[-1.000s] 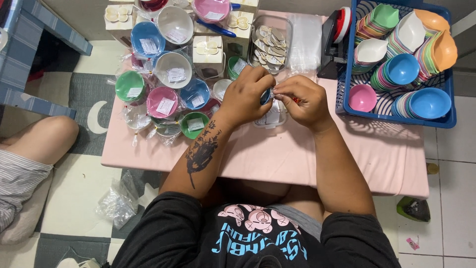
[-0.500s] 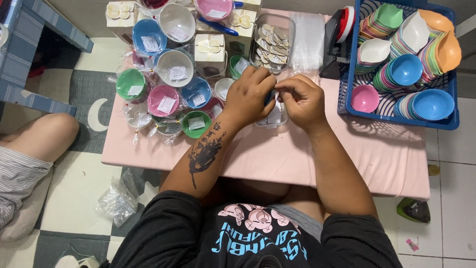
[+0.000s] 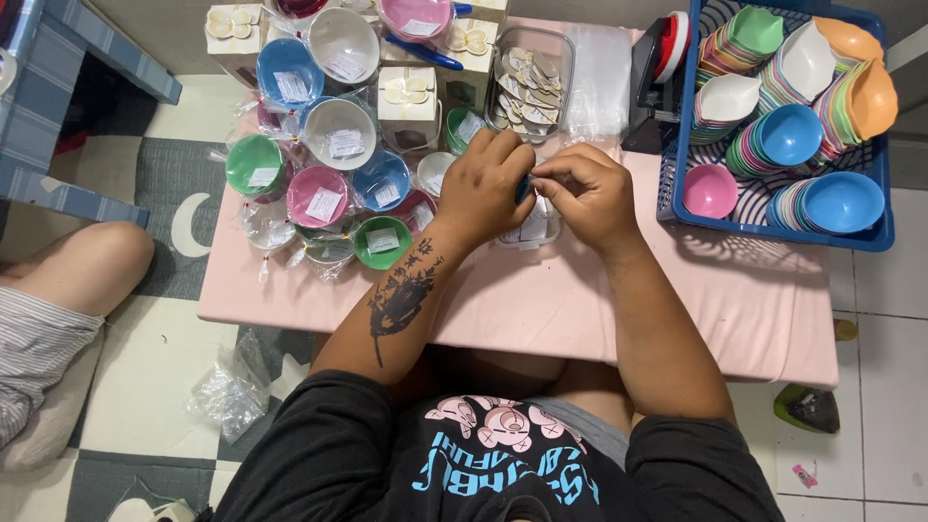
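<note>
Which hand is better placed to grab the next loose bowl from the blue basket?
Right. The right hand sits nearer the blue basket with its pink bowl; the left hand is on the wrapped bowls' side.

Both hands closer together vs 1 s ago: right hand slid in till its fingertips meet left hand. Blue bit, earlier showing btwn them, now mostly hidden under left fingers. Clear wrapped piece sits just below right hand.
</note>
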